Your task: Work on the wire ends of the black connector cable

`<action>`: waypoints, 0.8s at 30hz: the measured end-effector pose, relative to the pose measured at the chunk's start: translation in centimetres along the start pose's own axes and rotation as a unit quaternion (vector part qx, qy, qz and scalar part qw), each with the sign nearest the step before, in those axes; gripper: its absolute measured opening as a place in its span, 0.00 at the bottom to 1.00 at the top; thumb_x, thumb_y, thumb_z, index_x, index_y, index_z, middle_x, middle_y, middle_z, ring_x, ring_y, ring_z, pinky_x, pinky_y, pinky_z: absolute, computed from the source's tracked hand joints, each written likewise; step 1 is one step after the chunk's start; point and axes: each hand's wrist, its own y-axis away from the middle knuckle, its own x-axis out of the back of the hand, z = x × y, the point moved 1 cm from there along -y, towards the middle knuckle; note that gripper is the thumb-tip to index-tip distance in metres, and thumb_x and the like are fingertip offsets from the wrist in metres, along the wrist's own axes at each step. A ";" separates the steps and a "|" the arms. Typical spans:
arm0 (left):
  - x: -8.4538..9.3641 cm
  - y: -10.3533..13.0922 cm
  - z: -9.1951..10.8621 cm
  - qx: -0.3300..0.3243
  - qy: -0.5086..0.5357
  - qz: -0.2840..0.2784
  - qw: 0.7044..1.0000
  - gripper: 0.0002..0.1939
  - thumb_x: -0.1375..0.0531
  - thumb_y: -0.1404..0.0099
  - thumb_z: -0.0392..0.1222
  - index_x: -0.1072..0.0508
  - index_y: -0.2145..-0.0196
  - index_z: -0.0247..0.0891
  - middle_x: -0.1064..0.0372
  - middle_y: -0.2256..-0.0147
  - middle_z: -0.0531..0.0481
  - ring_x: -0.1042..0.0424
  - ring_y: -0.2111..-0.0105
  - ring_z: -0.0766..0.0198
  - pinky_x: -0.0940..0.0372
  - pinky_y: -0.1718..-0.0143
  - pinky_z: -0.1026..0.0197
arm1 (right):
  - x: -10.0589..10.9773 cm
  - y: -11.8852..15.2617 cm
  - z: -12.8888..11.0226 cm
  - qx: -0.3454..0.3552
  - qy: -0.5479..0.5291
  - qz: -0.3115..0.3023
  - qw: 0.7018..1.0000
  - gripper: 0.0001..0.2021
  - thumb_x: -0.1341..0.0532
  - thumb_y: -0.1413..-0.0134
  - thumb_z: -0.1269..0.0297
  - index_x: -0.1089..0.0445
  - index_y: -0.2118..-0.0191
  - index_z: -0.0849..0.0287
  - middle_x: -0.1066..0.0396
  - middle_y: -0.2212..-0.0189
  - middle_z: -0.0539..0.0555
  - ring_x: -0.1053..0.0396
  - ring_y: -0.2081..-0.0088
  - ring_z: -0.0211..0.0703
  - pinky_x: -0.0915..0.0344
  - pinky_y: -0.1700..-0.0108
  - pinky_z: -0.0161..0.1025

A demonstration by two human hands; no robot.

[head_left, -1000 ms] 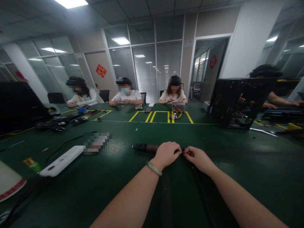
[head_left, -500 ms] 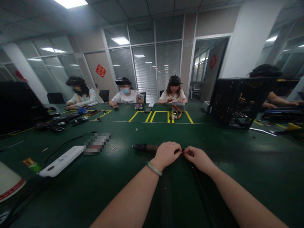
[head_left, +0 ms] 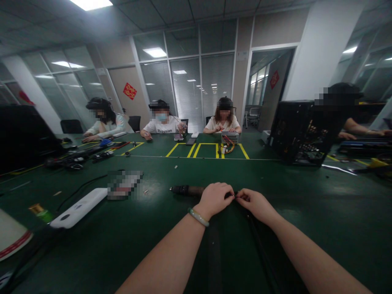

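A dark, stick-shaped electric screwdriver point(head_left: 194, 190) lies on the green table with its metal tip pointing left. Over its rear end rests my left hand point(head_left: 215, 199), closed, with a green bangle at the wrist. My right hand point(head_left: 255, 204) is closed too, thumb and fingertips pinched together close to the left fingertips. A tiny pale spot shows between the two sets of fingertips, too small to name. From under the right hand a black cable point(head_left: 255, 234) runs down toward the near edge. My fingers hide the screwdriver's tail end.
At left lie a white power strip point(head_left: 82, 208), a green bottle point(head_left: 44, 214) and a white cup point(head_left: 12, 234) with a red band. An open black computer case point(head_left: 301, 132) stands at right. Three people sit across the table, another behind the case. Cables and parts point(head_left: 76, 157) lie far left.
My hands and the screwdriver stay in place. The spot between my fingertips looked reddish before and is pale now. Across the table, one person's hand has shifted slightly.
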 end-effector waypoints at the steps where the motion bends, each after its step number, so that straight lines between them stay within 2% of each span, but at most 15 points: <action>1: 0.0 0.0 0.0 -0.001 0.001 0.001 1.000 0.06 0.43 0.34 0.47 0.29 0.62 0.43 0.31 0.63 0.54 0.33 0.60 0.61 0.40 0.57 0.58 | 0.0 -0.1 0.0 0.002 0.001 0.002 1.000 0.09 0.42 0.43 0.58 0.28 0.61 0.55 0.26 0.68 0.50 0.30 0.68 0.42 0.38 0.67 0.36; 11: 0.3 0.0 0.2 0.005 0.005 -0.006 1.000 0.08 0.41 0.36 0.47 0.28 0.61 0.42 0.31 0.61 0.52 0.33 0.59 0.60 0.40 0.55 0.58 | 0.0 0.1 -0.1 0.000 -0.001 -0.001 1.000 0.08 0.42 0.44 0.59 0.28 0.63 0.56 0.26 0.68 0.50 0.30 0.67 0.42 0.38 0.66 0.36; 24: 0.4 -0.1 0.5 0.027 -0.004 -0.013 1.000 0.08 0.44 0.33 0.47 0.30 0.60 0.42 0.31 0.63 0.52 0.33 0.60 0.61 0.40 0.57 0.58 | 0.1 0.1 0.1 -0.005 0.001 -0.003 1.000 0.09 0.42 0.43 0.58 0.28 0.61 0.54 0.26 0.66 0.50 0.30 0.67 0.42 0.37 0.66 0.36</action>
